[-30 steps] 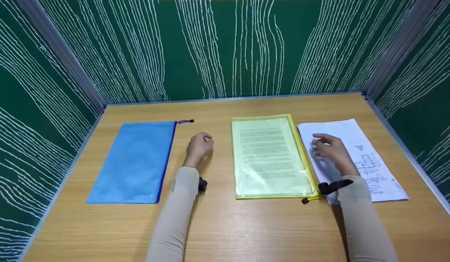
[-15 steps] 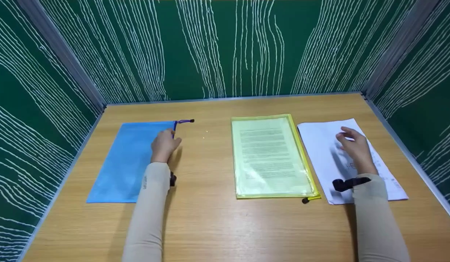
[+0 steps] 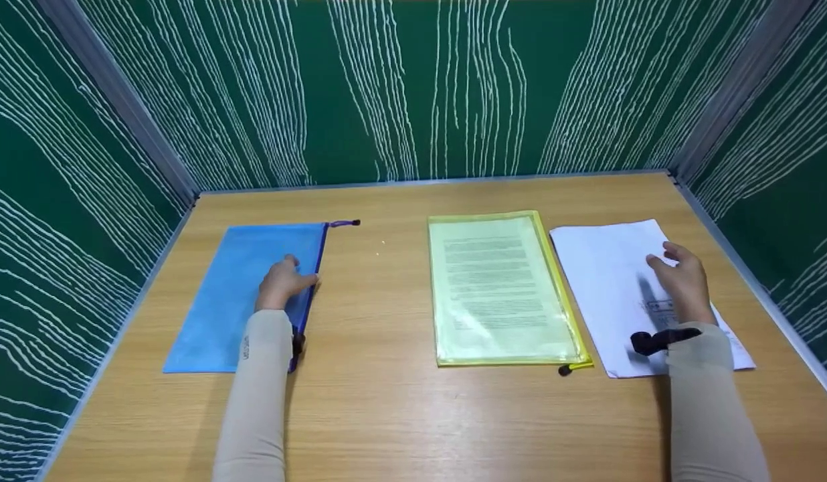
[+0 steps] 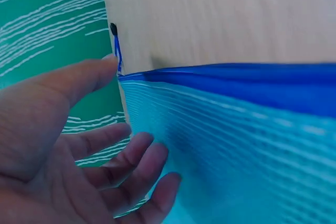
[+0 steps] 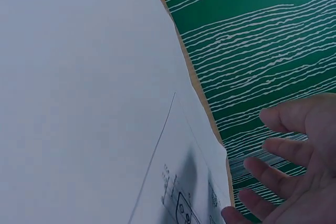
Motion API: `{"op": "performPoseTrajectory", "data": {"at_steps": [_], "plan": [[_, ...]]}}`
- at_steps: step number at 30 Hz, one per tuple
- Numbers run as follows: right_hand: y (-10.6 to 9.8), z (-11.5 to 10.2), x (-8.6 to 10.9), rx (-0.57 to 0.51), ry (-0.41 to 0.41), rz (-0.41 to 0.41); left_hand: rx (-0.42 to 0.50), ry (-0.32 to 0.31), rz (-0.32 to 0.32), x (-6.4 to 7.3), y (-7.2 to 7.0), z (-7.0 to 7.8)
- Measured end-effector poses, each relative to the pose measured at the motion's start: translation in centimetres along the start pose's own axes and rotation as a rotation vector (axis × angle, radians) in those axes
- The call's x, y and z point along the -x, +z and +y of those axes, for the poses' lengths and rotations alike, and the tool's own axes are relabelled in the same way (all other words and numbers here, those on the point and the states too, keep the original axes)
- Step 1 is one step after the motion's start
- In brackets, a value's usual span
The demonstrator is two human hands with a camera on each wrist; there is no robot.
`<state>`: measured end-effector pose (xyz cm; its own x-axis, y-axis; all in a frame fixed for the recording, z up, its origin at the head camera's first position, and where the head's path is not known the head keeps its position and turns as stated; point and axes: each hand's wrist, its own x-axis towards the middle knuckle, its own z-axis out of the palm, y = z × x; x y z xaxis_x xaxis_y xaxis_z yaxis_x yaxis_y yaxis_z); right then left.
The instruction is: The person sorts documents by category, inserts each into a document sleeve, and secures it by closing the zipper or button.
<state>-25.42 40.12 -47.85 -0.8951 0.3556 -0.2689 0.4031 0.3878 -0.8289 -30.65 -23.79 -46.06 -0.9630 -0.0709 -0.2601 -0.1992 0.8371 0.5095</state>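
A blue zip folder point(image 3: 226, 288) lies flat on the left of the table, its purple pull tab point(image 3: 345, 223) sticking out at the far right corner. My left hand point(image 3: 282, 286) is over its zipped side, fingers relaxed and spread apart; the left wrist view shows nothing in the hand point(image 4: 89, 140). Over the right side of a stack of white paper sheets point(image 3: 604, 268) hovers my right hand point(image 3: 686, 281), its shadow falling on the paper. In the right wrist view its fingers point(image 5: 278, 177) are loosely bent and hold nothing. Line drawings point(image 5: 181, 205) are printed on a sheet.
Between the hands lies a yellow see-through zip folder point(image 3: 497, 288) with a printed page inside, its pull tab point(image 3: 566, 370) at the near right corner. Green panels point(image 3: 413, 87) with white wavy lines enclose the back and sides of the wooden table point(image 3: 387, 415).
My left hand has moved left from the bare table onto the blue folder's area. My right hand has shifted right across the paper sheets. The folders lie where they were.
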Motion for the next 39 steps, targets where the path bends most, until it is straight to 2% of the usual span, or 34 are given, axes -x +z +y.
{"op": "performPoseTrajectory", "data": {"at_steps": [4,10,17,23,31,33,35,39], "plan": [[-0.3,0.5,0.1,0.037,0.044,0.012,0.033,-0.017,-0.049,0.0,0.3,-0.5],[-0.5,1.3,0.1,0.101,0.134,0.034,0.051,-0.026,-0.086,-0.1,0.3,-0.7],[-0.6,1.9,-0.2,0.251,0.133,0.042,0.018,0.008,-0.091,-0.6,0.5,-0.4],[-0.5,1.8,-0.2,0.270,0.174,0.055,0.038,-0.005,-0.100,-0.6,0.5,-0.5],[-1.0,1.6,-0.3,0.366,0.195,0.011,0.047,-0.026,-0.108,-0.8,0.3,-0.7],[-1.2,1.5,-0.3,0.372,0.203,0.001,0.050,-0.030,-0.111,-0.8,0.3,-0.7],[-1.3,1.6,-0.2,0.330,0.211,-0.006,0.050,-0.033,-0.109,-0.8,0.3,-0.8],[-1.5,1.9,-0.1,0.184,0.194,-0.015,0.064,-0.034,-0.106,-0.8,0.3,-1.1]]}}
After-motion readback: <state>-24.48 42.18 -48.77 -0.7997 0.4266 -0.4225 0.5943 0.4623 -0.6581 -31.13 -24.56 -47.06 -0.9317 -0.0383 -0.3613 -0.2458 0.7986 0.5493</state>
